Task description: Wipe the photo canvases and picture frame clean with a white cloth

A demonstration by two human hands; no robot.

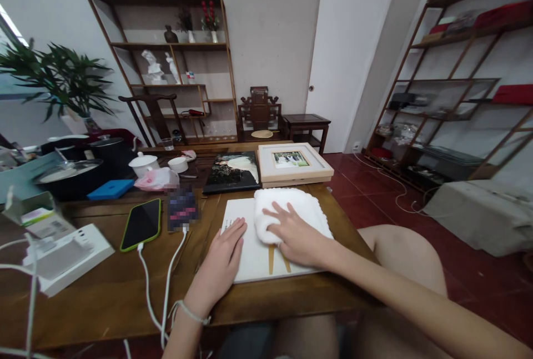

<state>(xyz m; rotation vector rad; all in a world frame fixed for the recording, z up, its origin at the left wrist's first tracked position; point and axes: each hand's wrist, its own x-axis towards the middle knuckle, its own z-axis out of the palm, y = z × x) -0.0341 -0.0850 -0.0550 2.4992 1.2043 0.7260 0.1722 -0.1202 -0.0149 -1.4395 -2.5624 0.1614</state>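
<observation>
Right hand [297,234] presses towel [300,202], left hand [222,262] rests on probable frame [255,265] (both flat, released).

Far past the white towel [291,209], framed picture [295,163] and dark album [233,173] block you. Left: phone [141,224] and white cables [166,281] crowd the way. Near-left tabletop [104,292] is bare wood; right of table, open floor [375,198].

White towel [291,209]; green-edged phone [141,224]; blue box [110,189].
</observation>
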